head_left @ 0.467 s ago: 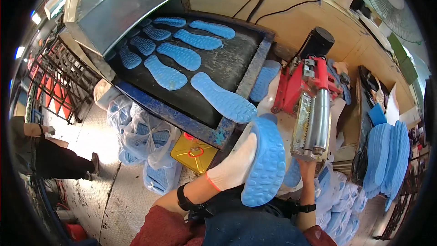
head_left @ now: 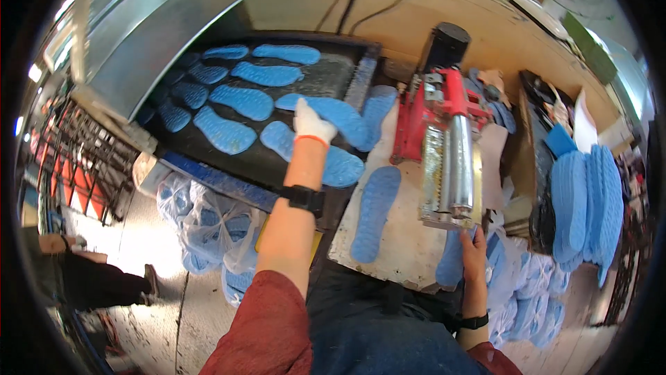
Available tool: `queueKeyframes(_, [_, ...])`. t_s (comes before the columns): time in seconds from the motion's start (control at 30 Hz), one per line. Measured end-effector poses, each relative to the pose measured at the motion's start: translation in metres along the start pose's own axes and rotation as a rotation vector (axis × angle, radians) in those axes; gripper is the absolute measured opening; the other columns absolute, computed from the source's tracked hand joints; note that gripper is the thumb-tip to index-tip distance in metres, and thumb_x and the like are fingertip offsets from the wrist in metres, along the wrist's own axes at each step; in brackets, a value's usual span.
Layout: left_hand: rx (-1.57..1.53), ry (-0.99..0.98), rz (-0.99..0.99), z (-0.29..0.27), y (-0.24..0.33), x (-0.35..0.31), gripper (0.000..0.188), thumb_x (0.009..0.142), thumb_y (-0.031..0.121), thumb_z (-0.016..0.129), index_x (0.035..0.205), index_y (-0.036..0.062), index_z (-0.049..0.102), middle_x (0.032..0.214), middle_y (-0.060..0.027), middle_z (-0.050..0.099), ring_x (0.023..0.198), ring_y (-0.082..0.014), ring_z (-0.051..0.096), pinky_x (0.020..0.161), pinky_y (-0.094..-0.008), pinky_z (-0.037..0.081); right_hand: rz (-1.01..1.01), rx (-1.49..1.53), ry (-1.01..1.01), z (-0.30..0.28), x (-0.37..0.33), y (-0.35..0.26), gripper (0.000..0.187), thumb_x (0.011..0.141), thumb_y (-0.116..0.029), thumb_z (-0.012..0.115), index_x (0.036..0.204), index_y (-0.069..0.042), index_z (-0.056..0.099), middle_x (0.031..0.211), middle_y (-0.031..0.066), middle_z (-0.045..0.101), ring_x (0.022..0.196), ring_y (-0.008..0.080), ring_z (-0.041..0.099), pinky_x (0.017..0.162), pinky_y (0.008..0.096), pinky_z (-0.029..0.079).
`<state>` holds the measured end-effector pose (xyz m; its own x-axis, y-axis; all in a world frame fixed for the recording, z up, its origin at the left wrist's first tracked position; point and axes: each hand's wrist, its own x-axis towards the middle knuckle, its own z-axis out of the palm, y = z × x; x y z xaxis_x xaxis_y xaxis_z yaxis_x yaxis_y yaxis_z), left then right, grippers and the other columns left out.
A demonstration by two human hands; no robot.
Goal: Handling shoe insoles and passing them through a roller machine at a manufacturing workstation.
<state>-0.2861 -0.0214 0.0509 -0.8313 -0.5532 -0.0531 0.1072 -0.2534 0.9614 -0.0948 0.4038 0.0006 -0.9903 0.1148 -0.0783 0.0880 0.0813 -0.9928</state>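
Note:
My left hand (head_left: 312,125), in a white glove with an orange cuff, grips a blue shoe sole (head_left: 350,125) above the black tray (head_left: 326,87). The sole slants over another blue sole lying at the tray's near right edge. Several more soles lie flat in the tray. My bare right hand (head_left: 474,253) is at the near end of the red machine (head_left: 454,94) with the metal roller (head_left: 460,167). Its fingers are curled up against that end; what they hold is hidden. Beside it a blue sole (head_left: 449,260) shows partly under the machine.
A single sole (head_left: 375,215) rests on the pale board (head_left: 409,243). At the right stands a stack of blue soles (head_left: 586,201). Bags of soles (head_left: 215,219) sit on the floor at left, more (head_left: 531,292) at right. A metal hood (head_left: 166,28) overhangs the tray. Another person (head_left: 90,278) stands far left.
My left hand has moved from the board up and away over the tray, taking the sole with it. Another sole is now uncovered on the board. My right hand stays by the machine.

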Motion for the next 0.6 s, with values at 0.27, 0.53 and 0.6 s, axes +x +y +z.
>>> queueKeyframes(0.27, [-0.193,-0.018,-0.102,0.059,0.070,-0.112,0.064,0.098,0.040,0.042,0.146,0.0028,0.023,0.150,-0.0156,0.028,0.138,-0.0271,0.029,0.110,-0.0434,0.025,-0.686,-0.706,0.225,-0.057,0.049,-0.095,0.052,0.078,0.013,0.049,0.122,-0.011,0.061,0.107,0.0158,0.052,0.098,0.0299,0.054,0.089,0.0329,0.042])
queueKeyframes(0.53, [-0.094,-0.667,0.382,0.153,0.075,-0.208,0.062,0.101,0.038,0.032,0.150,0.0042,0.014,0.153,-0.0156,0.020,0.143,-0.0270,0.019,0.116,-0.0410,0.019,-0.883,-0.756,-0.060,-0.013,0.065,-0.140,0.051,0.075,0.013,0.055,0.121,-0.007,0.061,0.104,0.0116,0.057,0.099,0.0258,0.057,0.087,0.0326,0.044])
queueKeyframes(0.6, [0.086,-0.706,0.419,0.140,0.039,-0.178,0.061,0.102,0.039,0.029,0.150,0.0036,0.014,0.151,-0.0162,0.023,0.140,-0.0269,0.024,0.116,-0.0396,0.020,-0.811,-0.487,0.085,-0.011,0.040,-0.128,0.041,0.084,0.005,0.055,0.124,-0.003,0.056,0.105,0.0097,0.058,0.095,0.0200,0.058,0.086,0.0324,0.046])
